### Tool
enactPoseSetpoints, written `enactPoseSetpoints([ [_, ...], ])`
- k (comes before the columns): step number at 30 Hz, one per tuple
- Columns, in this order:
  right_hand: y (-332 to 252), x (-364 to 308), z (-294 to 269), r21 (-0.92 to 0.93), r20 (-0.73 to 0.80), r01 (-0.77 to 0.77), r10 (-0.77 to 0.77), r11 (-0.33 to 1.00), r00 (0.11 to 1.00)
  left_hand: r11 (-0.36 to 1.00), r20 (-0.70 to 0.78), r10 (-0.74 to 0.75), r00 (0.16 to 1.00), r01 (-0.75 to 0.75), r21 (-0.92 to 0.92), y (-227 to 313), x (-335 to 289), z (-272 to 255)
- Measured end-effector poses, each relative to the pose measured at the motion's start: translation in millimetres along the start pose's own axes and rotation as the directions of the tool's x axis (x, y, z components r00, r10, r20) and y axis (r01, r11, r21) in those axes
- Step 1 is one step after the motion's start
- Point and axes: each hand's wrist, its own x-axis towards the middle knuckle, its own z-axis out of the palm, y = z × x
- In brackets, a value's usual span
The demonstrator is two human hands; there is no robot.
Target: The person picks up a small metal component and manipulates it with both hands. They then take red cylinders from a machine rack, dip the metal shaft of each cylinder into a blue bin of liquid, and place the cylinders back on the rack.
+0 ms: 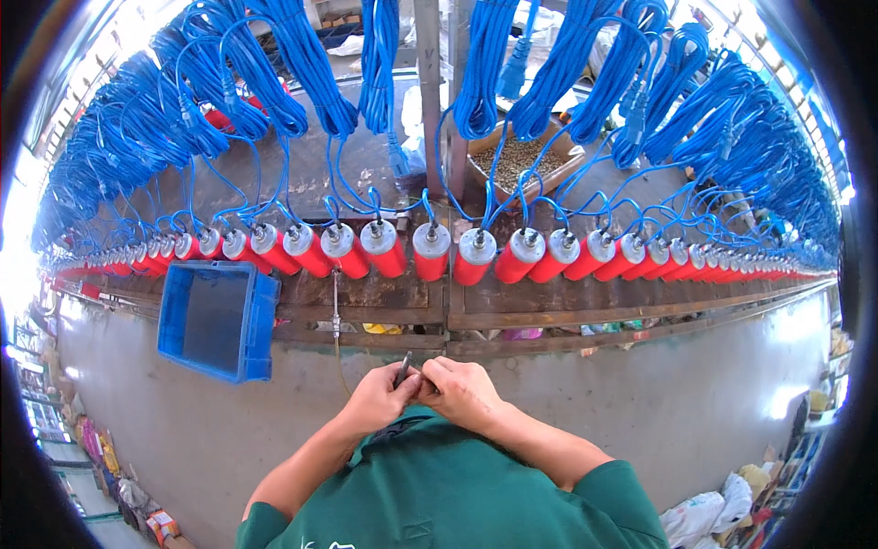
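Open blue crate (260, 322), at the bench's (384, 293) near edge on the person's left: dark interior surface visible. Shallow box (560, 177) farther back on the bench: holds many small brass-coloured pieces (521, 157). Between them and to both sides, red cylinders (431, 252) stand in a long row under hanging blue cable coils (478, 78).

Short dark rod (403, 368): located in the left hand (379, 401), close before the person's chest, pinched between thumb and fingers. Its exposed end points away from the body, toward the bench, long axis leaning slightly right; the other end is hidden.

Right hand (465, 393): beside the left, fingers curled inward; I cannot tell whether they pinch anything. Both elbows are bent, forearms converging.
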Motion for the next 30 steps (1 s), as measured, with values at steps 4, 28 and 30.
enactPoseSetpoints([
  [4,1.6,5.1,-5.8,0.034,0.030,0.011,-0.012,0.999,0.999,0.999,0.017,0.031,0.999,-0.030,-0.046,4.8,2.3,0.0],
  [28,2.3,4.8,11.9,0.045,0.013,-0.078,0.078,0.996,0.997,0.979,-0.183,0.164,0.969,-0.137,0.151,-7.2,0.9,9.0],
  [30,3.8,6.6,8.0,0.048,0.034,-0.070,0.068,0.996,0.997,0.976,-0.184,0.197,0.963,-0.173,0.135,-0.7,2.0,11.8],
])
